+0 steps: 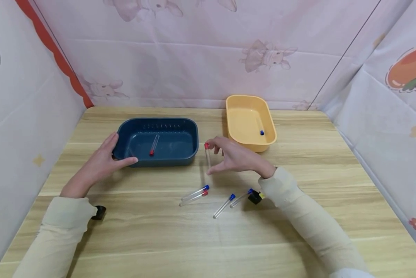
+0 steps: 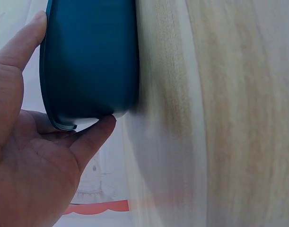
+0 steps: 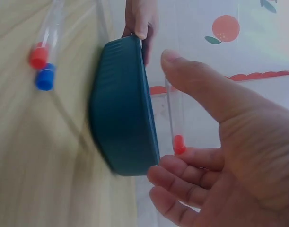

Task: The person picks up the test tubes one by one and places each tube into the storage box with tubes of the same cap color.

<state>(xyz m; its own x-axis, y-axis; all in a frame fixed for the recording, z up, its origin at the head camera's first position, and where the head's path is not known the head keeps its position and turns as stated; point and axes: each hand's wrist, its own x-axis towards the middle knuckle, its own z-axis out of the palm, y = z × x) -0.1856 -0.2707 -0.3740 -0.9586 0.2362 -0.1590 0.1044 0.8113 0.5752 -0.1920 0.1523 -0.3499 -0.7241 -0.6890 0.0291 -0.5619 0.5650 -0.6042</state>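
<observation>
My right hand [image 1: 235, 156] pinches a clear test tube with a red cap [image 1: 208, 156] lengthwise, fingers at the cap and thumb at the other end. It is above the table, right of a dark blue basin [image 1: 166, 162]. My left hand [image 1: 98, 166] holds the basin's left end, its thumb at the front rim. One red-capped tube [image 1: 154, 144] lies inside that basin. A yellow basin [image 1: 244, 125] contains a tube with a blue cap [image 1: 262, 133]. On the table lie a red-capped tube [image 1: 193, 199] and several blue-capped tubes [image 1: 223, 206].
The yellow basin stands at the back, right of the dark blue one. Printed sheets [image 1: 201, 65] enclose the wooden table [image 1: 180, 243] at the back and sides. Small black devices [image 1: 254, 197] are worn on both wrists.
</observation>
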